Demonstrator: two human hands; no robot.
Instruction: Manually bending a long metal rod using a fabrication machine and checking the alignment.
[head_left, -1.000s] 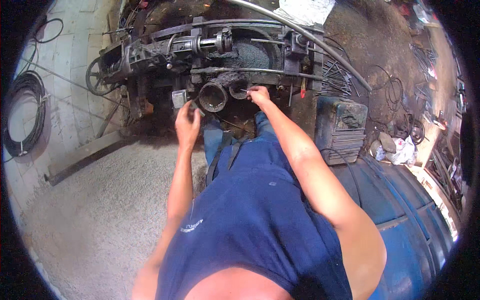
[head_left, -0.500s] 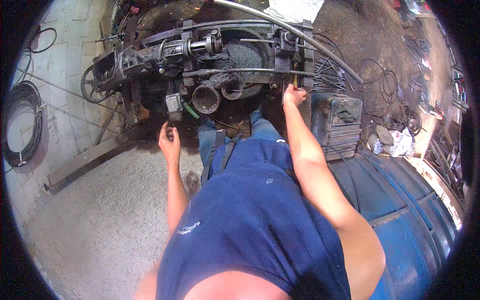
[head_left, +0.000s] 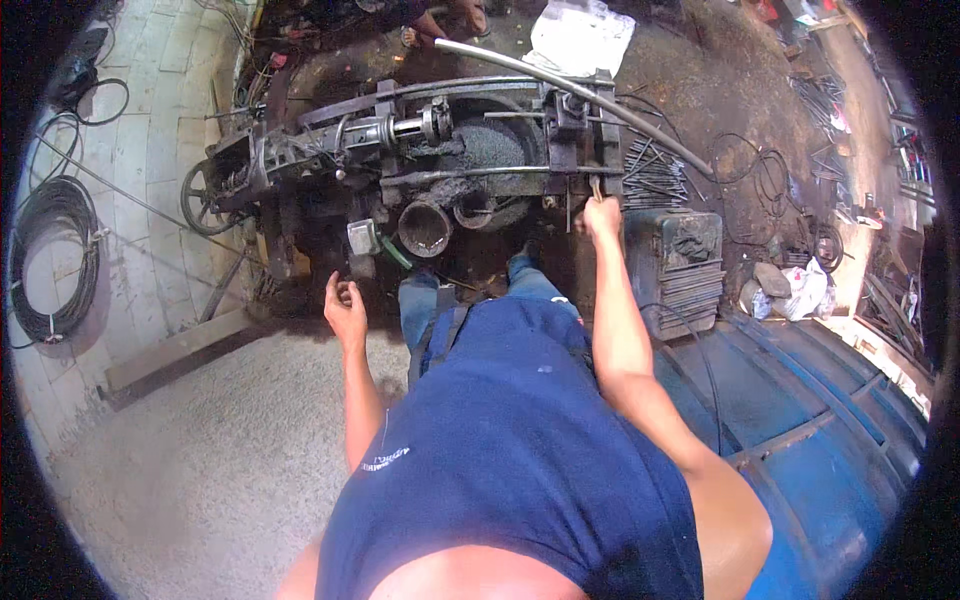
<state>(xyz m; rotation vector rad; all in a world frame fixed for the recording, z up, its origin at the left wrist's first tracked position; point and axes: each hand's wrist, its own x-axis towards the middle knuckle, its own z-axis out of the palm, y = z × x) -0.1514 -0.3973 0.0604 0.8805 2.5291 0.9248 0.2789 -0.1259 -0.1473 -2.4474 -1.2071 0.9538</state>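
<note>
A dark, greasy metalworking machine [head_left: 330,135] stretches across in front of me, with long rails and a pan of grey metal chips [head_left: 495,145]. At its right end my right hand [head_left: 600,217] is closed around a slim, wood-coloured handle [head_left: 597,186]; the tool's far end is not clear against the machine. My left hand [head_left: 346,312] hangs free, fingers loosely bent and apart, with nothing in it. Just beyond that hand are a grey metal box [head_left: 362,238] and a green tube [head_left: 397,252]. Two round pipe ends [head_left: 424,228] face me below the chip pan.
A long pale pipe [head_left: 570,85] slants over the machine's right side. Metal rods [head_left: 655,175] lie beyond a dark blue canister [head_left: 676,255]. Blue metal panels [head_left: 790,400] spread at right, a cable coil [head_left: 55,260] at left. Another person's hand [head_left: 428,25] shows at the top.
The view has shifted, so the machine sits lower and another person shows at the top. My right hand has turned on the handle; my left stays free.
</note>
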